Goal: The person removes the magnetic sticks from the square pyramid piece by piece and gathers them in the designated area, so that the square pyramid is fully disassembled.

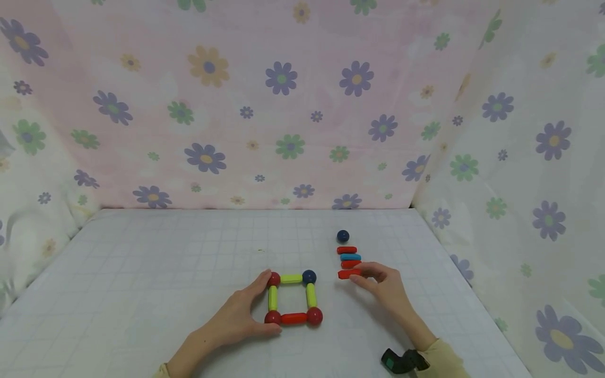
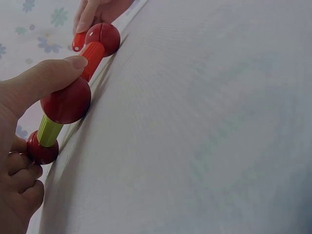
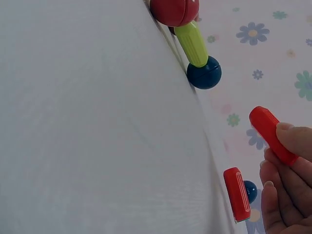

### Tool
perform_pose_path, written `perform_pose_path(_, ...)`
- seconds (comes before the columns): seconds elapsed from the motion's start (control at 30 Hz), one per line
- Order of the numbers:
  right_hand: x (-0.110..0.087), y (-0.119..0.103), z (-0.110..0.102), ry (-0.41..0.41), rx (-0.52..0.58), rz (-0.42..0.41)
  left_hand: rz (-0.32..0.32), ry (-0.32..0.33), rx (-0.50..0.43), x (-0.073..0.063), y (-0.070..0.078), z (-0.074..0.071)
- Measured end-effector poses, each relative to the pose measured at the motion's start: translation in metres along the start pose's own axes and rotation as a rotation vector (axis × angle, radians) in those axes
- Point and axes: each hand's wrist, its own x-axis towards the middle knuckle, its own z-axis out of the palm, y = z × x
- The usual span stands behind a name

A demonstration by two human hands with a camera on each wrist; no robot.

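Observation:
A square of magnetic rods and balls lies on the table, with a red rod (image 1: 294,318) along its near side and yellow-green rods on its other sides. Three corners are red balls (image 1: 314,316); the far right corner is a dark blue ball (image 1: 309,276). My left hand (image 1: 235,316) holds the square's left side, thumb at the near left ball (image 2: 67,101) and fingers at the far left one. To the right of the square, my right hand (image 1: 386,287) pinches a loose red rod (image 3: 271,133) between thumb and fingers, raised off the table.
Beyond the pinched rod, a blue rod (image 1: 351,257) lies between two red rods, one being the far red rod (image 1: 347,250). A loose dark blue ball (image 1: 343,236) sits behind them. Flowered cloth (image 1: 283,131) rises at the table's back and sides. A black device (image 1: 402,361) is at my right wrist.

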Motion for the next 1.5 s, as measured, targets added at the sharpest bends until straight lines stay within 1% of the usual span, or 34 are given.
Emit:
perform_pose_path(0.2,0.002,0.005,-0.002,0.031,-0.026,0.015,-0.002,-0.001,-0.003,0.0,0.001,0.0)
perform_pose_path(0.47,0.002,0.002,-0.005,0.028,-0.023,0.047,0.0,0.002,0.004,0.001,0.0,0.0)
perform_pose_path(0.7,0.005,0.018,-0.004,0.046,-0.054,0.038,0.002,0.001,0.002,0.0,0.0,0.0)
perform_pose_path(0.8,0.006,0.021,-0.003,0.058,-0.111,0.029,0.002,0.001,0.0,0.0,0.0,0.0)
perform_pose_path(0.93,0.006,0.024,-0.003,0.093,-0.195,0.01,0.0,0.005,0.01,0.0,-0.001,0.001)
perform_pose_path(1.0,0.005,0.025,-0.003,0.112,-0.212,-0.006,0.0,0.008,0.014,0.0,-0.001,0.001)
perform_pose_path(1.13,0.005,0.026,-0.004,0.136,-0.23,-0.036,-0.001,0.01,0.018,0.0,-0.001,0.002)
perform_pose_path(1.5,0.005,0.027,-0.003,0.146,-0.248,-0.011,-0.004,0.011,0.011,0.0,0.0,0.001)
